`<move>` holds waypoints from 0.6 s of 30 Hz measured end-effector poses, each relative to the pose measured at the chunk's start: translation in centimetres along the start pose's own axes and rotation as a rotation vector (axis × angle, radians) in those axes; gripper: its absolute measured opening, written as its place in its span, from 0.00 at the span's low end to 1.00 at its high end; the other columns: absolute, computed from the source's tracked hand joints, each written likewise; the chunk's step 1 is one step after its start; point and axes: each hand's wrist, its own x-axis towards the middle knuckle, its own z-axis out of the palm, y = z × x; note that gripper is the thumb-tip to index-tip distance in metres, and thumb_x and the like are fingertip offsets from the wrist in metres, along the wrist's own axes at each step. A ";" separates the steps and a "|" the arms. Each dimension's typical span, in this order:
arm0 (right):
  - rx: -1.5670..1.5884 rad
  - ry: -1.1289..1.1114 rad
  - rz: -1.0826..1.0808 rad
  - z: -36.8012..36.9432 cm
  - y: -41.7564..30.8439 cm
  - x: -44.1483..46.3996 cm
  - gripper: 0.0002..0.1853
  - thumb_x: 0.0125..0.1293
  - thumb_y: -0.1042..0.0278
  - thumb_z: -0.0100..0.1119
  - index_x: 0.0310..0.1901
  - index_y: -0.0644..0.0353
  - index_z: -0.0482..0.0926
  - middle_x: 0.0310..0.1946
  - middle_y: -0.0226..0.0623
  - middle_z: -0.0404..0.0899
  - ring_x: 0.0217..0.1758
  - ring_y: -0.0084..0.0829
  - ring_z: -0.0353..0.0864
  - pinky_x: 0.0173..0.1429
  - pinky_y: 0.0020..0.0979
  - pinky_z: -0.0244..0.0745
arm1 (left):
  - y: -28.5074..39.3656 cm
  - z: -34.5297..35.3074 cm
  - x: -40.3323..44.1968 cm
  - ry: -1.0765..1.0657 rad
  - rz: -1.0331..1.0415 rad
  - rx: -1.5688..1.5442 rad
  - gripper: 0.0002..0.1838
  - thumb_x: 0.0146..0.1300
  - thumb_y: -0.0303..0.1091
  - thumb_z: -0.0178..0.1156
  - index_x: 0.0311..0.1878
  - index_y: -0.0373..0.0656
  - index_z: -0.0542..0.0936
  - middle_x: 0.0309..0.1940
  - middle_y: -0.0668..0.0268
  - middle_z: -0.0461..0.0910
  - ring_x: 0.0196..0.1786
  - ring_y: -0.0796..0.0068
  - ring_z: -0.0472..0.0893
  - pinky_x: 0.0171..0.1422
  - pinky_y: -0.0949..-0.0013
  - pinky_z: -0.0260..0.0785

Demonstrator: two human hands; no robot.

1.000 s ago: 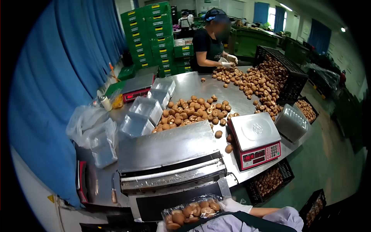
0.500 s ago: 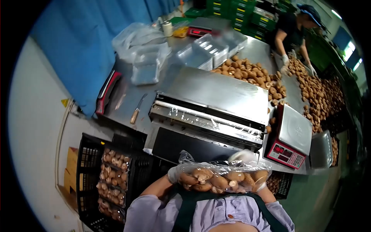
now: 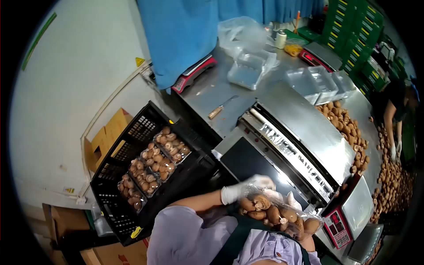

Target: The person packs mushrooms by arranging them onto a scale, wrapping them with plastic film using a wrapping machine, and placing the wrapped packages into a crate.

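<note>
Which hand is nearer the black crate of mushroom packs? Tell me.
Left. The left hand is at the end of the wrapped pack toward the black crate; the right hand, partly hidden by the pack, is farther from the crate.

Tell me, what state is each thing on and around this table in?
Mushroom pack: covered in clear film, left hand on it
Black crate: open, holding packed mushrooms
Knife: bare-bladed, lying on the table
Nearest scale: display lit, pan bare
Clear trays: open, empty
Loose mushrooms: heaped, unwrapped
Plastic bag: crumpled
</note>
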 end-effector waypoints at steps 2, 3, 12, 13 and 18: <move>-0.058 -0.092 0.034 0.8 0.5 1.6 0.13 0.70 0.63 0.47 0.42 0.62 0.77 0.34 0.40 0.80 0.39 0.34 0.79 0.44 0.33 0.75 | 3.8 -0.2 -1.2 0.215 0.131 0.214 0.20 0.72 0.46 0.46 0.50 0.38 0.76 0.48 0.60 0.76 0.45 0.70 0.81 0.51 0.70 0.74; -0.090 -0.134 0.047 1.0 0.5 2.0 0.12 0.69 0.63 0.47 0.42 0.62 0.77 0.34 0.40 0.80 0.39 0.34 0.79 0.44 0.33 0.75 | 5.7 0.1 -2.5 0.268 0.133 0.153 0.22 0.72 0.49 0.47 0.50 0.38 0.76 0.48 0.61 0.77 0.44 0.71 0.81 0.50 0.70 0.75; -0.602 -0.174 -0.011 0.0 3.9 5.3 0.10 0.67 0.66 0.50 0.42 0.61 0.78 0.32 0.39 0.81 0.37 0.33 0.80 0.41 0.33 0.76 | 4.6 6.5 -5.9 0.667 0.559 1.671 0.22 0.60 0.57 0.57 0.32 0.45 0.80 0.21 0.59 0.79 0.25 0.63 0.81 0.27 0.65 0.72; -0.694 -0.122 -0.065 -0.1 5.0 6.0 0.09 0.67 0.67 0.50 0.42 0.61 0.78 0.31 0.38 0.81 0.37 0.33 0.81 0.41 0.33 0.76 | 4.5 5.7 -6.1 0.748 0.560 1.574 0.21 0.60 0.56 0.58 0.28 0.45 0.80 0.18 0.60 0.78 0.23 0.63 0.80 0.24 0.66 0.71; -0.985 0.240 -0.492 2.9 6.4 9.5 0.06 0.61 0.71 0.57 0.39 0.58 0.80 0.33 0.38 0.83 0.37 0.35 0.82 0.40 0.32 0.77 | 8.3 -0.9 -19.6 1.450 0.487 1.191 0.16 0.64 0.42 0.57 0.30 0.39 0.82 0.20 0.58 0.80 0.27 0.70 0.82 0.32 0.67 0.73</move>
